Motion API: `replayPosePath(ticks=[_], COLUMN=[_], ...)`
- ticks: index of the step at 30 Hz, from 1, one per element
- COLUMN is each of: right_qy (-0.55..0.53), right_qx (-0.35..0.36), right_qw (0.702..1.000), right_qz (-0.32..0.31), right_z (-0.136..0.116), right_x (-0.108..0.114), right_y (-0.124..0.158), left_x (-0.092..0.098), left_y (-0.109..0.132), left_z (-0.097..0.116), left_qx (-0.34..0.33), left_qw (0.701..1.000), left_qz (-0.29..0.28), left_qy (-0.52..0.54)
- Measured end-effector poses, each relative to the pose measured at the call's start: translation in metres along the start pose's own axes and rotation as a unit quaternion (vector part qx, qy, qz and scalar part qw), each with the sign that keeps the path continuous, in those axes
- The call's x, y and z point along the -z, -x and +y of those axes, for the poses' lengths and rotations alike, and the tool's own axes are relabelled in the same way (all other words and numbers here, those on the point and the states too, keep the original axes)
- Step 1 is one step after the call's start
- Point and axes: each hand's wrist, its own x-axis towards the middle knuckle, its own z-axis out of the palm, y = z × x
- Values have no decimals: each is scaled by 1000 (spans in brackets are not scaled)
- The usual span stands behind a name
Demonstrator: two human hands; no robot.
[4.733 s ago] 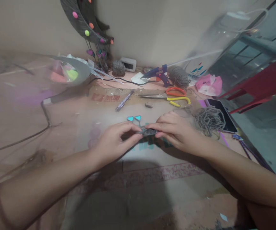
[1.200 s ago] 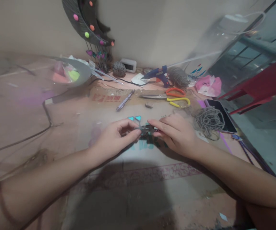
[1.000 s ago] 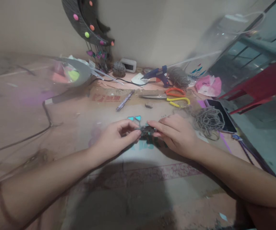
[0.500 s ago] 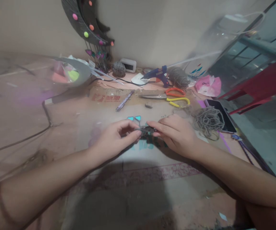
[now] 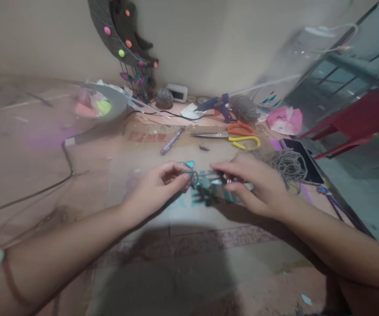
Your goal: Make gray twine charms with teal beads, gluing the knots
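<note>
My left hand (image 5: 156, 191) pinches one end of a thin grey cord (image 5: 198, 176) with thumb and fingers closed. My right hand (image 5: 257, 184) pinches the other end a short way to the right, blurred by motion. The cord runs between them with a small loop near my left fingers. A teal triangular bead (image 5: 189, 164) peeks out just behind my left fingertips. Both hands hover over a flat cardboard sheet (image 5: 189, 245) on the floor.
Orange and yellow scissors (image 5: 238, 134), a blue glue gun (image 5: 216, 105), a purple pen (image 5: 172, 140), a pile of loose grey cord (image 5: 283, 161), a dark tablet (image 5: 301, 160), a yarn ball (image 5: 164, 97) and a clear bowl (image 5: 97, 103) lie behind. A red chair (image 5: 357, 118) stands right.
My hands have drawn apart, the right one moving right, so the cord now stretches between them with a small loop showing. The view has shifted slightly.
</note>
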Motion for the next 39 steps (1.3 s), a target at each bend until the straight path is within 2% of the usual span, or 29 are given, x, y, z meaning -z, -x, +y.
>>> replayPosePath(ticks=[3,6,8,9,12,14,20,27,30,34,39], right_qy=[8,50,49,28,-51,-56,-24,-43,-71,-118,-137], right_qx=[66,105,104,89,-12,-43,41,23,-5,-76,-86], right_qw=[995,988,991,995,995,992,995,997,995,986,984], right_qz=[-74,-104,-74,-37,80,104,86,64,70,93,73], right_z=[-9,-15,-14,-13,-7,-3,1,4,0,-3,0], right_x=[-8,-22,-27,-28,-28,-29,-37,-40,-37,-36,-46], right_y=[1,2,2,2,1,1,2,4,4,2,0], left_x=[2,3,3,3,0,-1,-5,-5,-4,-3,-5], left_y=[-1,0,0,1,2,4,5,4,5,5,7], left_z=[-2,-2,-3,-3,-2,-1,3,3,3,3,5], left_qx=[-21,-48,-72,-84,-91,-76,-7,73,56,-19,-52], left_qw=[998,995,992,990,990,994,999,994,996,998,993], left_qz=[33,42,44,43,32,13,-33,-68,-63,-37,-36], left_qy=[-42,-76,-96,-104,-102,-82,1,38,12,-54,-95])
